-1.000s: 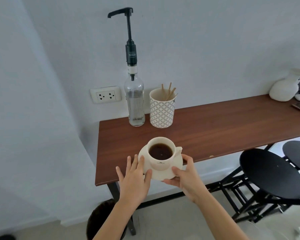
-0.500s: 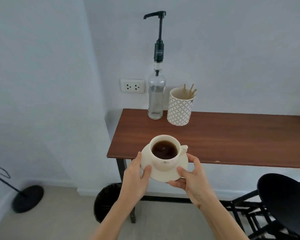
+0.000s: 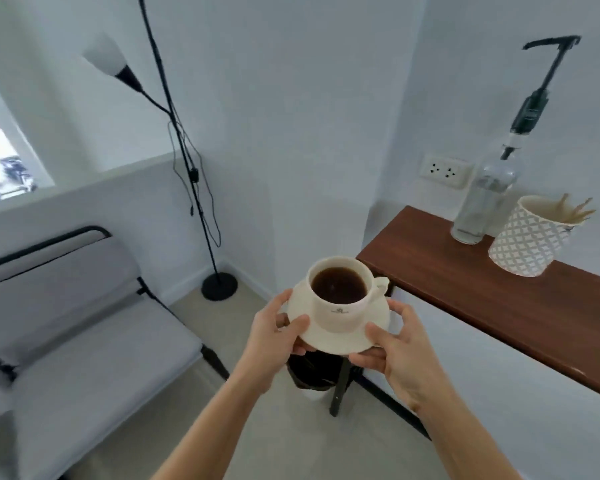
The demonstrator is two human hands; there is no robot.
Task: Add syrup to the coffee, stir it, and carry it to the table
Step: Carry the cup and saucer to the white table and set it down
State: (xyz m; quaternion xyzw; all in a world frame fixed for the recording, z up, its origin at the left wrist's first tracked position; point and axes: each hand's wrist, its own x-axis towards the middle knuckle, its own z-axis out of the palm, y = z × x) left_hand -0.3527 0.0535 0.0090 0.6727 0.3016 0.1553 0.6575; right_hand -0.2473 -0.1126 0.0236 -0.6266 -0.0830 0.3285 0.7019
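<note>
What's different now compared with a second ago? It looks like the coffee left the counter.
Yes. The saucer with the coffee cup was lifted off the wooden counter and carried leftward, clear of its end, as the person turned toward the sofa. The left hand, flat beside the saucer before, now grips its rim. The right hand kept its grip; the syrup bottle and stirrer cup stayed put.

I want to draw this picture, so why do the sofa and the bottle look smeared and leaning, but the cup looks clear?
In the head view, the sofa and pump bottle are streaked by motion blur; the cup and both hands are sharper; the wide lens tilts the bottle and lamp near the edges.
</note>
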